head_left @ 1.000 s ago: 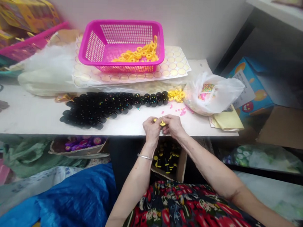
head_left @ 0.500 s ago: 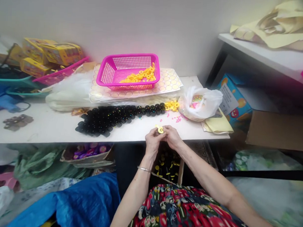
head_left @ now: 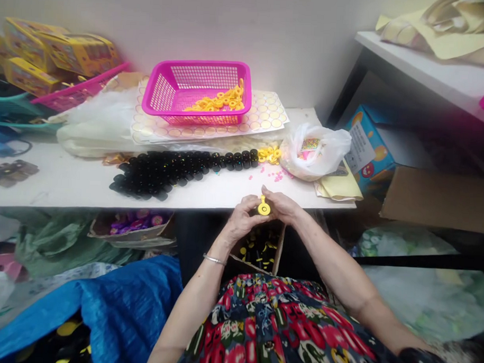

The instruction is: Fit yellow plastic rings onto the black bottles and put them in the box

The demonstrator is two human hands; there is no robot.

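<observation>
A small yellow ring-shaped piece with a short tab [head_left: 264, 209] is held between my two hands, just in front of the table's front edge. My left hand [head_left: 243, 219] pinches it from the left with finger and thumb. From the other side, my right hand [head_left: 285, 207] closes around it, its thumb pointing up; the fingers behind the piece are partly hidden. On the table beyond lie several black speckled cylinders [head_left: 167, 168] in a long cluster. Yellow ring pieces [head_left: 269, 154] sit at that cluster's right end, near scattered tiny pink bits [head_left: 279, 175].
A pink basket [head_left: 149, 96] with yellow ring pieces stands on printed sheets [head_left: 268, 116]. To the right are a white plastic bag [head_left: 334, 147] and a blue carton [head_left: 362, 140]. Below the table sits a box of black-and-yellow pieces [head_left: 263, 248]; a blue sheet [head_left: 130, 304] lies lower left.
The yellow piece has turned, its tab now pointing up and its ring facing me. My right thumb has lifted. The whole view has shifted, so the table appears higher.
</observation>
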